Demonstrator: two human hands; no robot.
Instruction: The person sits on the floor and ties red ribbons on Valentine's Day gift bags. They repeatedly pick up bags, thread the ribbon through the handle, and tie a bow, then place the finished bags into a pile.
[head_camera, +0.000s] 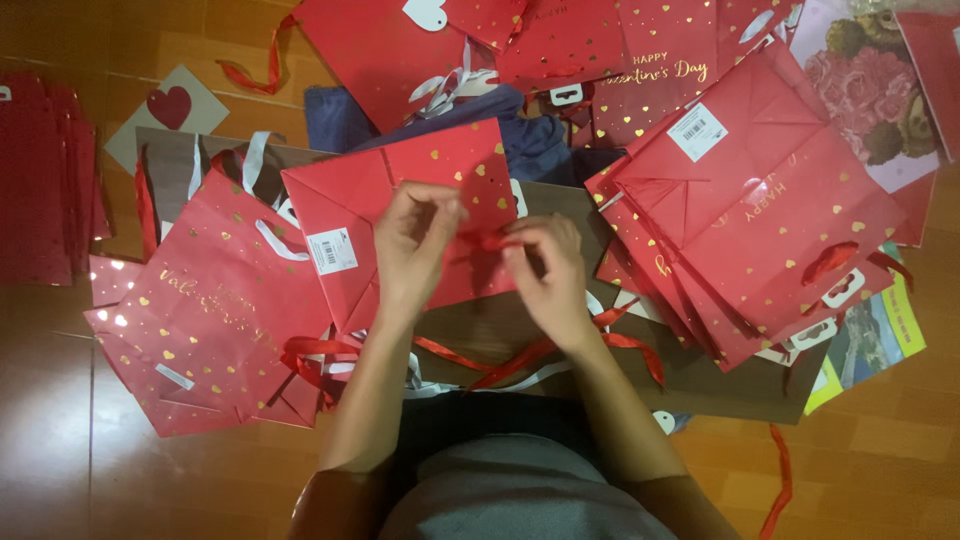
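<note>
A flat red paper gift bag with small gold hearts lies in front of me on a brown bag. My left hand and my right hand meet over its right half. Both pinch a short red ribbon stretched between their fingertips. Longer red ribbon ends trail beneath my wrists toward my lap.
A fanned stack of red gift bags lies at the right, another red bag at the left, more at the top. A pile of red sheets sits at far left, a heart card beside it. The floor is wood.
</note>
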